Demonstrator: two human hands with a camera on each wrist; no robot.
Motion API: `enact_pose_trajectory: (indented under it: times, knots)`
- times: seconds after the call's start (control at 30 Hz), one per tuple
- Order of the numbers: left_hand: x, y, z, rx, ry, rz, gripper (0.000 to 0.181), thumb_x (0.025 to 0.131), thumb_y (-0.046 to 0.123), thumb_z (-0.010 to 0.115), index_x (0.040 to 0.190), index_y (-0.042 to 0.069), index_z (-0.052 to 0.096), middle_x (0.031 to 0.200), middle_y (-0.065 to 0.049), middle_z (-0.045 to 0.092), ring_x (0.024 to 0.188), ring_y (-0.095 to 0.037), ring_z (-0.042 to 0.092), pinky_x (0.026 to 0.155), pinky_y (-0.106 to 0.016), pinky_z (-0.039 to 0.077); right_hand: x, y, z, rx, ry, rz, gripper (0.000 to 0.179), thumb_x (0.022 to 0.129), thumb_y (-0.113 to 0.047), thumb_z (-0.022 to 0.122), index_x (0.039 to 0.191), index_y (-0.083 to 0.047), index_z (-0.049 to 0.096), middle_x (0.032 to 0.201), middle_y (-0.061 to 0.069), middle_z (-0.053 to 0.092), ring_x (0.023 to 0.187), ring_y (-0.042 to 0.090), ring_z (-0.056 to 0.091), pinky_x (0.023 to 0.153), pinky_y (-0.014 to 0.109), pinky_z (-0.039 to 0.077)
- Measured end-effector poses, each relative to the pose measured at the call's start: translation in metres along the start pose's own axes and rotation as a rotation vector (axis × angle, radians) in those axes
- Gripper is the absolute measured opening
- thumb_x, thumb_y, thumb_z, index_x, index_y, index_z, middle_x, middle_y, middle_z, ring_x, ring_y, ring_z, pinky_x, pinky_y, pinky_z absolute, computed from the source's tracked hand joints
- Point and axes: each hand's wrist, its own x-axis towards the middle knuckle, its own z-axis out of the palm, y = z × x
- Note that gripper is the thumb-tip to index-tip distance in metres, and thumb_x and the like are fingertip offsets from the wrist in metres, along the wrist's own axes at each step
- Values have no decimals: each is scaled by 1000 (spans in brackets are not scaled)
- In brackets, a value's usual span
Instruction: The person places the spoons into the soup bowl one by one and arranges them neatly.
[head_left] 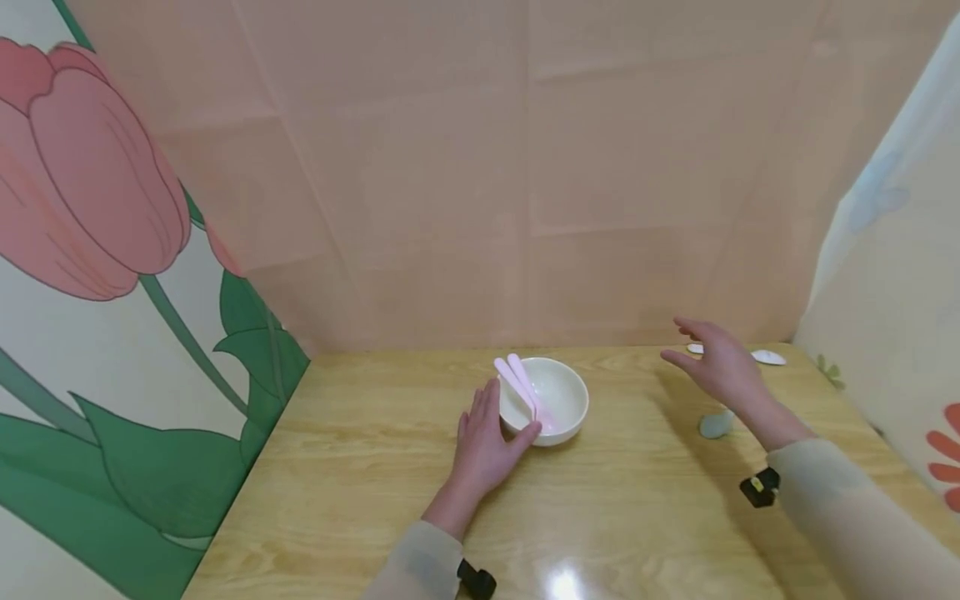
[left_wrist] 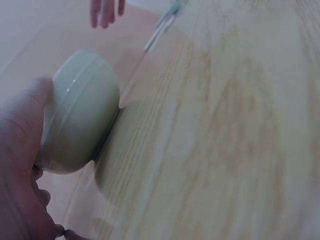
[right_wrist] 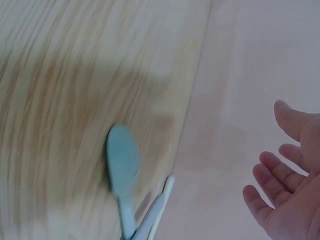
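Note:
My left hand (head_left: pixel 483 442) holds a white bowl (head_left: pixel 573 408) from its near left side, thumb at the front and fingers along the left wall. Inside the bowl lean two pink spoons (head_left: pixel 513 382), handles up over the rim. The left wrist view shows the bowl (left_wrist: pixel 82 115) from the side, standing on the table. At the right, my right hand (head_left: pixel 723 367) hovers with fingers spread and nothing in it. Near it lies a grey-green spoon (right_wrist: pixel 123 157); a white spoon (head_left: pixel 769 357) is partly hidden behind the hand. Lighter handles (right_wrist: pixel 161 205) overlap the grey-green one.
The wooden table (head_left: pixel 360 467) ends at a pinkish cloth backdrop (head_left: pixel 420 208). A tulip-printed panel (head_left: pixel 150 400) borders the left side, and a pale flowered sheet (head_left: pixel 892 300) hangs at the right. Light glares off the table's front part.

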Motion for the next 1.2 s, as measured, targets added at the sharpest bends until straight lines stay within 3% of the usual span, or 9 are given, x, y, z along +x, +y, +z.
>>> enact_pose_trajectory:
  times: [0.53,1.2]
  knots:
    - [-6,-4,3,-5,-17,3,113,100,81,57,178,11,15,183,-12,20,168,-37,17,132,-66,16,-20,66,-8,-38,7,89,75,108,-40,74,158,10,49,153,43,50,137,66,45,103,80,40]
    - [-11,-4,-2,-15,-19,11,114,99,82,56,178,12,15,184,-10,19,169,-36,17,132,-66,15,-30,114,-9,-44,-69,158,73,113,-40,63,162,9,42,155,48,41,138,72,39,105,82,36]
